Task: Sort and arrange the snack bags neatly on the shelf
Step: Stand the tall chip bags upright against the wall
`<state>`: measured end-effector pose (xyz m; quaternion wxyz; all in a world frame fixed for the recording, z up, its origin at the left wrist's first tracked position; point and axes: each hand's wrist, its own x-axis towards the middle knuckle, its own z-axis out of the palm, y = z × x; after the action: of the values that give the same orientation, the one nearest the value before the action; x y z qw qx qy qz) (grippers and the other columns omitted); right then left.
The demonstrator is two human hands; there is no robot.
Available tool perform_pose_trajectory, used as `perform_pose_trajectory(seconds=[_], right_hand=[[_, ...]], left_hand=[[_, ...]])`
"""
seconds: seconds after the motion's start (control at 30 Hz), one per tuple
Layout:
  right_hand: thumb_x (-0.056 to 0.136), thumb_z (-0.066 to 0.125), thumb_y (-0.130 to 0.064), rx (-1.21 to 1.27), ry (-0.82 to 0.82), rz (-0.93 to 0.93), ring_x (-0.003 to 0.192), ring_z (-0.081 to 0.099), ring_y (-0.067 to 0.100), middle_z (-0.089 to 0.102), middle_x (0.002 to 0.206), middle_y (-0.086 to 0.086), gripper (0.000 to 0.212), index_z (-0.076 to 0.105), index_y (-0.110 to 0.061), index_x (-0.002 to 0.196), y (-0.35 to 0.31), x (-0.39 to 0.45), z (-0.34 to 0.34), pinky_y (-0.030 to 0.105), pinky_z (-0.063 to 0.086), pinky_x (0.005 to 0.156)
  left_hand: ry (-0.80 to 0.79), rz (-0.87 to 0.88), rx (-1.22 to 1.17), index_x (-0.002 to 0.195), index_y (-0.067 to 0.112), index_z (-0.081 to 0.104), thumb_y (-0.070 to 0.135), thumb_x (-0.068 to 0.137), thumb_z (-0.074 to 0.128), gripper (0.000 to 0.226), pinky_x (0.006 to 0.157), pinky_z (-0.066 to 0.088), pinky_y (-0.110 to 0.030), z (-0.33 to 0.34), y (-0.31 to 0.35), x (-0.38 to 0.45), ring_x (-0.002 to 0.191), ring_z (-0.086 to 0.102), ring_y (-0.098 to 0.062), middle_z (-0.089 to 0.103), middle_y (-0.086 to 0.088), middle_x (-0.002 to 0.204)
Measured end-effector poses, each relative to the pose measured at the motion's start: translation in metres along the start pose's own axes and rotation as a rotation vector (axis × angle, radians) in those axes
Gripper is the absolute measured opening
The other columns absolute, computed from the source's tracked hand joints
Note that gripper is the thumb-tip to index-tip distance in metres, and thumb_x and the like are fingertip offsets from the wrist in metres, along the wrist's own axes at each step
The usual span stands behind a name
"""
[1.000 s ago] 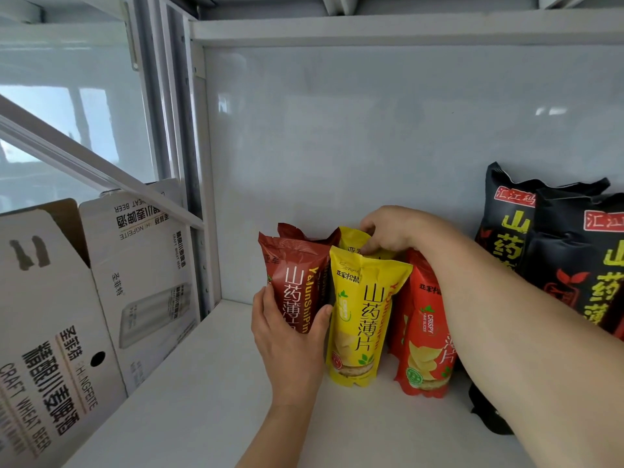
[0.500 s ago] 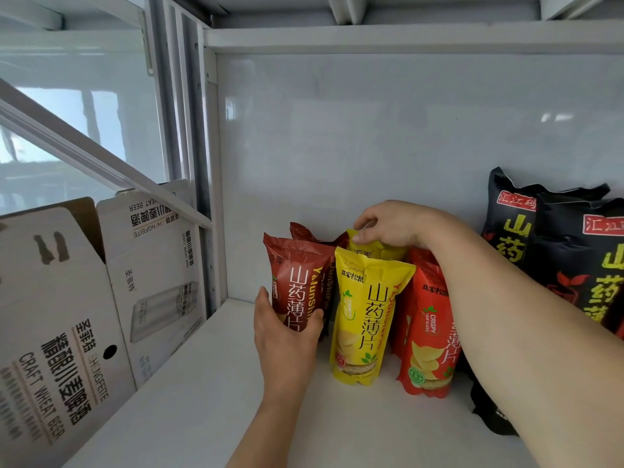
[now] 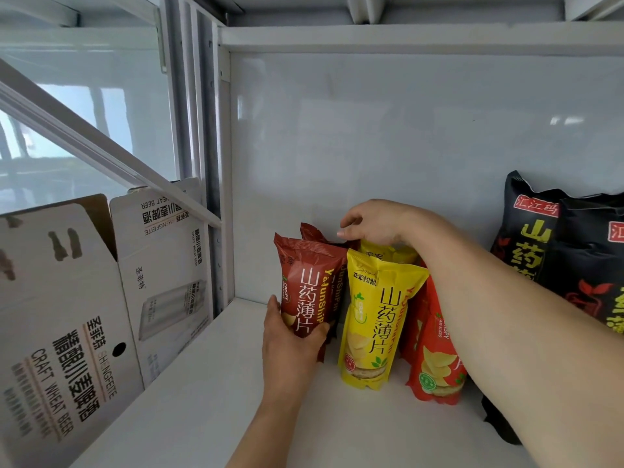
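Several snack bags stand upright on the white shelf (image 3: pixel 209 400) near its back wall. My left hand (image 3: pixel 290 346) grips the lower part of the front dark red bag (image 3: pixel 309 282); a second dark red bag (image 3: pixel 312 233) stands behind it. A yellow bag (image 3: pixel 378 319) stands to its right. My right hand (image 3: pixel 374 222) reaches over the row, fingers curled above the top of the rear yellow bag (image 3: pixel 388 255); whether it pinches that bag is hidden. A red bag (image 3: pixel 435 359) stands partly behind my right forearm. Two large black bags (image 3: pixel 553 251) lean at the far right.
An open white cardboard beer box (image 3: pixel 84 298) stands to the left beyond the shelf's upright post (image 3: pixel 216 163). A diagonal white brace (image 3: pixel 101 153) crosses above the box. The shelf's white back panel (image 3: pixel 371 130) is close behind the bags.
My left hand has slid a little lower and left round the dark red bag. My right hand has lifted slightly above the rear bags. The view has shifted closer.
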<state>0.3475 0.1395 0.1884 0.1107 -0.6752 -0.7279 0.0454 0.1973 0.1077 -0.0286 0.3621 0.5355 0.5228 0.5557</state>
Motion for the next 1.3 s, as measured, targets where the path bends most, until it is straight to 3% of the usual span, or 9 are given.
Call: perform_pose_trajectory(seconds=[0.33,0.6,0.83,1.0,1.2,1.3], right_hand=[[0.092,0.059,-0.053,-0.197,-0.158,-0.031,0.118,0.056,0.020,0.062,0.131,-0.002,0.047,0.064,-0.025,0.130,-0.013,0.024,0.006,0.039,0.044,0.105],[0.090,0.070,-0.035,-0.090,-0.184,-0.065,0.115,0.059,0.017,0.065,0.127,-0.004,0.044,0.062,-0.024,0.132,-0.013,0.030,0.011,0.037,0.045,0.105],[0.091,0.066,-0.042,-0.069,-0.197,-0.072,0.122,0.055,0.016,0.060,0.136,-0.004,0.050,0.057,-0.025,0.137,-0.010,0.027,0.010,0.036,0.041,0.109],[0.088,0.069,-0.044,0.168,0.031,-0.053,0.124,0.054,0.016,0.059,0.136,-0.001,0.052,0.059,-0.021,0.134,-0.004,0.005,-0.005,0.034,0.039,0.109],[0.091,0.067,-0.040,0.482,0.571,-0.054,0.117,0.059,0.009,0.063,0.127,-0.004,0.042,0.061,-0.023,0.129,0.002,-0.065,0.011,0.033,0.046,0.104],[0.092,0.063,-0.045,0.506,0.782,-0.004,0.123,0.053,0.006,0.057,0.135,-0.008,0.047,0.055,-0.026,0.134,0.003,-0.102,0.048,0.031,0.043,0.104]], left_hand=[[-0.019,0.031,0.117,0.147,0.032,0.037,0.041,0.073,0.080,0.087,0.094,0.054,-0.048,-0.008,-0.009,-0.001,0.118,0.058,-0.018,0.054,0.007,0.132],[-0.031,0.024,0.098,0.143,0.039,0.038,0.057,0.060,0.078,0.093,0.088,0.059,-0.047,-0.016,-0.013,-0.003,0.115,0.060,-0.015,0.056,0.013,0.129],[-0.020,0.036,0.119,0.152,0.029,0.032,0.044,0.074,0.085,0.096,0.101,0.052,-0.047,-0.011,-0.015,0.002,0.127,0.051,-0.018,0.048,0.007,0.143],[-0.020,0.017,0.112,0.153,0.027,0.031,0.048,0.071,0.085,0.100,0.102,0.051,-0.049,-0.011,-0.016,0.003,0.130,0.050,-0.019,0.047,0.005,0.143],[-0.047,0.016,0.124,0.151,0.023,0.034,0.047,0.066,0.087,0.102,0.102,0.051,-0.049,-0.010,-0.015,-0.003,0.128,0.050,-0.022,0.048,0.000,0.140],[-0.083,0.030,0.146,0.151,0.022,0.034,0.048,0.064,0.086,0.105,0.101,0.051,-0.049,-0.012,-0.016,-0.003,0.127,0.051,-0.024,0.048,-0.001,0.140]])
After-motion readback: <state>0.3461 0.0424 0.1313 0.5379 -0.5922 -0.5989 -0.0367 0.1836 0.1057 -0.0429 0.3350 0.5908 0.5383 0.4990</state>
